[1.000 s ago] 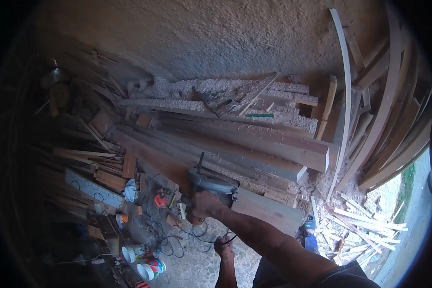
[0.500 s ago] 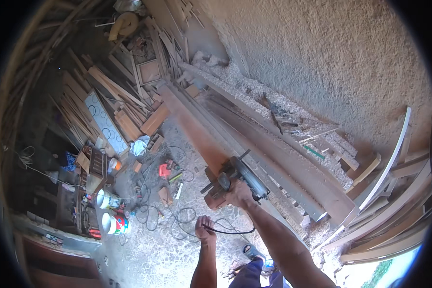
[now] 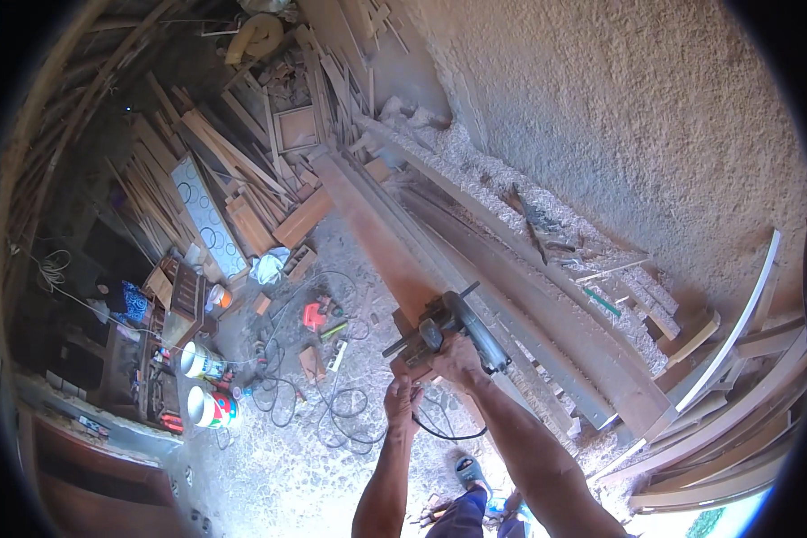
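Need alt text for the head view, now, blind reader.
A person's bare right hand grips a grey metal handheld power saw on a long, flat reddish-brown wooden board; the bare left hand is beside the saw, near a curved black cord. Around them are long brown wooden beams, two white plastic buckets and a rough brown wall.

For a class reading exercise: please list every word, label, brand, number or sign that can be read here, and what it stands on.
No text can be read in this view.
Upper white bucket: printing on its side, too small and blurred to read.
Lower white bucket: coloured printing, likewise unreadable.
Power tool in the right hand: no lettering can be made out.
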### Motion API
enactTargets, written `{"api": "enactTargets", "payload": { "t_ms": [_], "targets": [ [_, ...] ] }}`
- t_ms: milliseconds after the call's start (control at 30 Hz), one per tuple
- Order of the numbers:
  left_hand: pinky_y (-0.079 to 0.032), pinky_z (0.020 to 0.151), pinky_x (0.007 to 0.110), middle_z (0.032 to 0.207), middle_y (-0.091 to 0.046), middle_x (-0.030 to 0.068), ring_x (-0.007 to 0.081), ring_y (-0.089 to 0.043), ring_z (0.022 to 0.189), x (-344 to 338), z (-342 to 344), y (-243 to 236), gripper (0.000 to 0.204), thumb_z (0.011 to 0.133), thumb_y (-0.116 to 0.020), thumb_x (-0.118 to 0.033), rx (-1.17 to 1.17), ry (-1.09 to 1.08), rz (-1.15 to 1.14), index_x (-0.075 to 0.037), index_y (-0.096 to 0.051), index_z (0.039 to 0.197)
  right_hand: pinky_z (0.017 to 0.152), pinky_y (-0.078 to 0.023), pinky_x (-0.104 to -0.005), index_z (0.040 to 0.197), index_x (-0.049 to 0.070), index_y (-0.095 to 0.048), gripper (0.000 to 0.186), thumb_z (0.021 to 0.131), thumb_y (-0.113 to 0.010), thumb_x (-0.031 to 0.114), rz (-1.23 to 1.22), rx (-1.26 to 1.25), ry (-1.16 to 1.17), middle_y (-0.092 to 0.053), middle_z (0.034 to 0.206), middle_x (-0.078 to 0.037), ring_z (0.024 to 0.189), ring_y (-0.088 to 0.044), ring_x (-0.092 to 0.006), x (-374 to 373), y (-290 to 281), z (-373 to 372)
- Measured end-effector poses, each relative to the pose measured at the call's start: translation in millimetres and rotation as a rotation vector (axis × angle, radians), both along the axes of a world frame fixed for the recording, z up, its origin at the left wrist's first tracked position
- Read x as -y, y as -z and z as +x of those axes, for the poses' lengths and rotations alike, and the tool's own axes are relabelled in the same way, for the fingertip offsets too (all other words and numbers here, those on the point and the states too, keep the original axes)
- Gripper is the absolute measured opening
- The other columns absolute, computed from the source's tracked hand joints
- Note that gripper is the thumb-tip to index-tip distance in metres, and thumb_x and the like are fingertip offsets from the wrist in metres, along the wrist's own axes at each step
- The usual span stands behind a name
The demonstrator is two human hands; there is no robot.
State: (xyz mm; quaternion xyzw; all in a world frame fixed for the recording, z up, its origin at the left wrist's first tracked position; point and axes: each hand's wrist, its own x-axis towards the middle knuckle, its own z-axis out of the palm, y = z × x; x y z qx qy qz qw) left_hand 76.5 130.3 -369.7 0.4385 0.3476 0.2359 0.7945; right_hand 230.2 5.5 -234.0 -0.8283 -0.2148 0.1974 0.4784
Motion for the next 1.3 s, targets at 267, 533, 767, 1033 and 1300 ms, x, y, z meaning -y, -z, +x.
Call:
{"api": "enactTargets", "payload": {
  "t_ms": [267, 533, 767, 1033, 1300],
  "targets": [
    [-0.05, 0.089, 0.046, 0.132, -0.052, 0.008, 0.0263, -0.058, 0.107, -19, 22, -20, 0.093, 0.076, -0.075, -0.064, -0.261, 0.132, 0.013, -0.006, -0.044, 0.141, 0.082, -0.055, -0.0448, 0.104, 0.003, -0.067, 0.034, 0.074, -0.063, 0.018, 0.004, -0.018, 0.024, -0.07, 0.096, -0.025, 0.096, -0.068, -0.0395, -15, -6, 18],
    [-0.049, 0.084, 0.048, 0.14, -0.046, 0.0044, 0.03, -0.052, 0.114, -47, 47, -29, 0.095, 0.074, -0.073, -0.07, -0.356, 0.118, 0.009, -0.013, -0.043, 0.145, 0.09, -0.052, -0.0466, 0.125, 0.018, -0.059, 0.048, 0.08, -0.066, 0.031, -0.08, -0.057, -0.073, -0.067, 0.114, -0.022, 0.107, -0.064, -0.0401, -50, 5, 47],
    [-0.048, 0.08, 0.048, 0.129, -0.047, -0.0007, 0.0222, -0.045, 0.097, -75, 66, -21, 0.082, 0.075, -0.074, -0.069, -0.359, 0.055, -0.045, -0.023, -0.05, 0.139, 0.087, -0.053, -0.045, 0.119, 0.013, -0.061, 0.042, 0.079, -0.065, 0.026, 0.017, -0.041, -0.041, -0.069, 0.107, -0.023, 0.102, -0.066, -0.0391, -78, 2, 62],
    [-0.041, 0.087, 0.059, 0.141, -0.044, 0.0012, 0.0288, -0.047, 0.119, -106, 89, -19, 0.086, 0.076, -0.071, -0.071, -0.245, 0.126, -0.056, -0.025, -0.044, 0.143, 0.079, -0.055, -0.0429, 0.108, 0.004, -0.068, 0.037, 0.073, -0.062, 0.014, 0.135, 0.045, 0.037, -0.07, 0.094, -0.024, 0.091, -0.069, -0.0385, -116, 17, 81],
    [-0.018, 0.103, 0.071, 0.157, -0.033, 0.0061, 0.0375, -0.032, 0.144, -130, 113, -36, 0.094, 0.08, -0.066, -0.071, -0.307, 0.16, -0.024, -0.02, -0.033, 0.152, 0.077, -0.055, -0.0441, 0.105, 0.003, -0.068, 0.033, 0.074, -0.061, 0.013, 0.082, 0.071, 0.049, -0.07, 0.09, -0.025, 0.089, -0.069, -0.0385, -148, 26, 103]
  ]
}}
